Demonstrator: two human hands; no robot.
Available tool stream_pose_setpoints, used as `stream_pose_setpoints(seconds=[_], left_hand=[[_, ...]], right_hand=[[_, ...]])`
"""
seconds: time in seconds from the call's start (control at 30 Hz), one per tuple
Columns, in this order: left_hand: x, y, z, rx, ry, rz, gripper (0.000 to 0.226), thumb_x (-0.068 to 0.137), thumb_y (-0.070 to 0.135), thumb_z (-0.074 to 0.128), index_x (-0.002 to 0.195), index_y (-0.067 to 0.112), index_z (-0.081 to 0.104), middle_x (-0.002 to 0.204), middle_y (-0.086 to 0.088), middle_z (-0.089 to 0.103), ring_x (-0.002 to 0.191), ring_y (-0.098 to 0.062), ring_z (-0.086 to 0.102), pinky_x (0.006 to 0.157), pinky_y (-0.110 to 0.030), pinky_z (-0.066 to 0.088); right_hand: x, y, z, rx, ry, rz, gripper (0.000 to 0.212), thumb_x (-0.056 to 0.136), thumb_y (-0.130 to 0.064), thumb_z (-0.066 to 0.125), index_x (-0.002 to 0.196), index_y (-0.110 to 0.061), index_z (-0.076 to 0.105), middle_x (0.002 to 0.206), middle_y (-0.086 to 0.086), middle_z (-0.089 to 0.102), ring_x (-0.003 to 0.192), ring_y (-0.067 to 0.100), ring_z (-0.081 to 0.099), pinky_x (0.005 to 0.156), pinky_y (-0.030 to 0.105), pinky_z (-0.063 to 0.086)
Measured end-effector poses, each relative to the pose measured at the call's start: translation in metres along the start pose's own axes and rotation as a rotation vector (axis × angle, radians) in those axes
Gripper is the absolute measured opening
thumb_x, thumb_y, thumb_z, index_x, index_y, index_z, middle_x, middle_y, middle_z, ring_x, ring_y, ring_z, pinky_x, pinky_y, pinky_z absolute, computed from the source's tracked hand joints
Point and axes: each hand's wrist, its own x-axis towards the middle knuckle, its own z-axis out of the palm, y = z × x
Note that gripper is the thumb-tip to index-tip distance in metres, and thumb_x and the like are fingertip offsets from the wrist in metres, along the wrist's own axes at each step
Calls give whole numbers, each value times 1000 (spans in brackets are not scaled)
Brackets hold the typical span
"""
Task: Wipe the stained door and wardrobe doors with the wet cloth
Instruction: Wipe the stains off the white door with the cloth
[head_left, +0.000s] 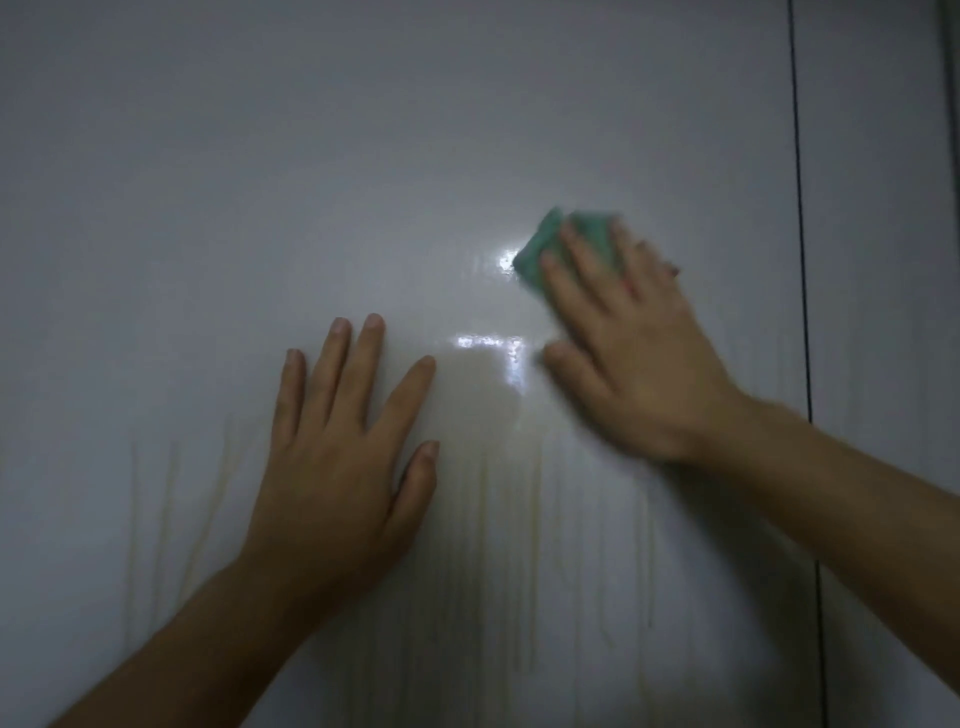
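My right hand (631, 353) lies flat with the fingers spread, pressing a green cloth (563, 244) against the pale glossy door panel (311, 156) — the cloth is folded small and shows only past my fingertips, at the upper edge of the hand, which is blurred. My thumb sticks out to the left, free of the cloth. My left hand (337, 457) is open too, palm flat on the same panel with nothing under it, lower and to the left, well apart from the cloth. Between my two hands the surface shines wet, with bright glints of reflected light (491, 345) just beside my right thumb and another at the cloth's left corner. Below both hands thin yellowish drip streaks (483, 499) run straight down the panel — some further left as well. To the right of my right forearm a dark vertical seam (802, 260) divides this panel from the next one (878, 260)
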Motion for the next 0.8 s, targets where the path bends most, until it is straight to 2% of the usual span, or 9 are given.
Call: stream_pose_setpoints(seconds=[0.1,0.17,0.27,0.37,0.43,0.53,0.6,0.7,0.8], left_hand=[[2,8,-1,23,0,-21,63,98,42,38,152,11,47,166,-23,24,156,-41,18,126,-59,8],[4,21,0,47,-7,2,64,99,42,38,153,10,45,166,-24,24,155,-41,19,126,-60,8],[10,43,4,48,-28,73,64,99,42,37,154,10,43,166,-23,23,155,-40,20,125,-60,12],[14,58,10,37,-51,89,64,100,42,36,156,11,41,167,-21,22,156,-38,18,126,-58,12],[13,63,12,32,-49,77,65,101,42,36,157,10,38,168,-21,21,157,-38,16,126,-57,11],[12,67,14,38,-46,72,65,101,42,36,157,8,37,167,-22,20,157,-39,16,127,-57,11],[13,71,14,43,-51,84,65,102,42,35,156,8,38,167,-23,21,157,-39,16,126,-58,11],[22,80,15,32,-54,90,64,102,42,34,157,10,39,168,-21,20,157,-38,14,127,-57,10],[28,92,17,3,-54,80,63,102,43,34,158,13,37,169,-19,19,158,-36,12,128,-55,7]], right_hand=[[-54,-19,12,-18,-72,-258,69,105,-58,31,162,-20,22,170,3,12,157,34,-1,127,50,5],[-59,-4,8,-28,-109,-334,67,106,-56,32,162,-21,22,170,1,13,157,32,0,128,48,6],[-31,32,-3,-17,-58,-134,67,105,-56,24,162,-21,21,170,3,13,157,33,4,127,48,6],[-14,52,-10,39,-38,106,69,104,-56,19,163,-21,10,171,1,2,157,30,-6,127,49,1],[-31,40,-5,36,-23,73,71,104,-57,21,163,-20,11,171,2,1,157,33,-7,127,50,0],[-77,22,7,12,-83,-156,70,105,-57,25,163,-19,15,171,2,4,157,32,-6,127,50,2],[-82,35,5,2,-104,-233,67,106,-55,27,162,-19,21,171,2,10,157,31,-3,128,48,3],[-47,67,-6,16,-70,-52,68,105,-56,21,162,-21,17,171,2,9,157,32,-1,127,48,3],[-21,77,-14,60,-56,128,70,104,-56,15,164,-21,5,171,1,-2,157,30,-10,127,49,-2]])
